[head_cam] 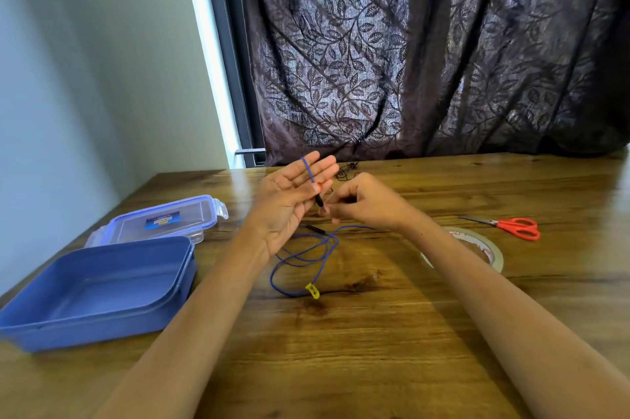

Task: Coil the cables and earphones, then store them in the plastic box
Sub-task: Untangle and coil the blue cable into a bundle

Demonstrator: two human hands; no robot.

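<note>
Left hand (286,204) carries blue cable (308,169); right hand (366,202) pinches it.

We count 1 blue cable (300,261) carrying 1 yellow tag (312,290), 1 tangle of black earphones (347,170), 1 blue plastic box (85,330), 1 clear lid (136,227), 1 pair of red scissors (501,223), 1 tape roll (496,253). 2 hands: left hand (289,200), right hand (361,202).
</note>
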